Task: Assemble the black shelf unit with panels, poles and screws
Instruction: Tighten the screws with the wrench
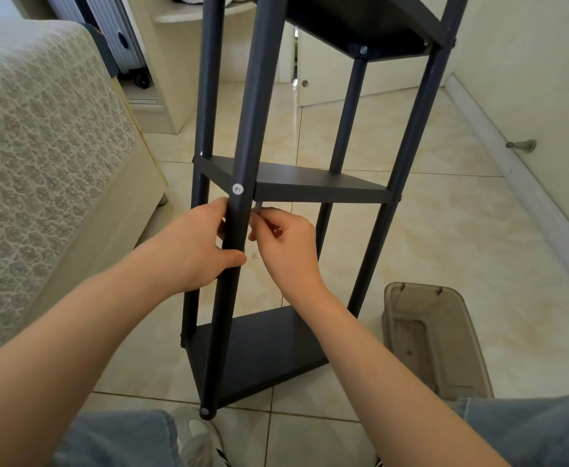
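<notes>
The black shelf unit point(313, 187) stands upright on the tiled floor, with a bottom panel point(262, 352), a middle panel and a top panel between four poles. My left hand point(195, 251) grips the near pole point(242, 156) just below the middle panel, thumb across its front. A silver screw head point(237, 189) sits in that pole at the panel's corner. My right hand point(283, 241) pinches a small silver tool or screw point(257, 207) right beside the pole, under the middle panel; what it is stays unclear.
A translucent grey plastic box point(434, 338) lies on the floor to the right. A bed with a patterned cover point(40, 136) fills the left side. The wall with a door stop point(522, 144) runs along the right. My knees and a shoe point(198, 436) are at the bottom.
</notes>
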The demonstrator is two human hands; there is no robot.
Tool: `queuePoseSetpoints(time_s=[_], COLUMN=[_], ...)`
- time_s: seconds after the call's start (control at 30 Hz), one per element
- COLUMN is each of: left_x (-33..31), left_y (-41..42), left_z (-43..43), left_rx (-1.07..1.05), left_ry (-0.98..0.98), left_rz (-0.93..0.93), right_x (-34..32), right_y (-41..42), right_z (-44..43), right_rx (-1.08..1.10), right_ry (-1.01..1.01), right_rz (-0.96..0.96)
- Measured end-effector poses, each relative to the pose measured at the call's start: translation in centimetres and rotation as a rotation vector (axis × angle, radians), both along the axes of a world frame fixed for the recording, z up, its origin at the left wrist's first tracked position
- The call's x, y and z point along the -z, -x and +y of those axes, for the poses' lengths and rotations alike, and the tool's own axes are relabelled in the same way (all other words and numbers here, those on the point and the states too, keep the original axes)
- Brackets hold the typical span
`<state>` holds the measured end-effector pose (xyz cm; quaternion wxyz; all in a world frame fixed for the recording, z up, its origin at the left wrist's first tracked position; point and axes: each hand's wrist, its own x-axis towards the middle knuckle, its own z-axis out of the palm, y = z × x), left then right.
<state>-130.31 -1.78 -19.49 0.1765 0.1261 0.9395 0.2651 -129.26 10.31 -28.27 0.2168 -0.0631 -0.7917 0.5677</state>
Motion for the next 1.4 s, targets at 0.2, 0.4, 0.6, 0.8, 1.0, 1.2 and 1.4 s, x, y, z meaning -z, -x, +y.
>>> queuePoseSetpoints(time_s=[0.2,0.4,0.6,0.8,1.0,1.2,1.4], left_x=[-0.1,-0.1,-0.1,-0.1,0.0,0.2,0.5], left_y=[0.0,-0.1,0.1,0.2,0.4,0.7,1.1], left_z=[0.0,0.0,-0.3,-0.4,-0.4,-0.8,-1.2], left_rx=[-0.005,-0.008,-0.009,-0.011,-0.004,-0.004,-0.022], left_ry=[0.012,0.020,0.015,0.003,-0.011,-0.023,-0.052], left_rz=[0.004,0.001,-0.005,-0.009,-0.010,-0.010,-0.011], right_x=[-0.3,-0.8,-1.4,-1.4,-1.3,-0.7,-0.1], right_y=[-0.9,-0.9,-0.4,-0.3,0.3,1.2,2.0], right_z=[1.0,1.6,1.6,0.8,-0.3,-1.5,-1.9], right_rx=[-0.038,-0.055,-0.055,-0.023,0.054,0.138,0.153], right_ry=[-0.023,-0.080,-0.106,-0.088,-0.084,-0.011,0.042], right_rz=[-0.021,-0.035,-0.042,-0.032,-0.022,0.057,0.122])
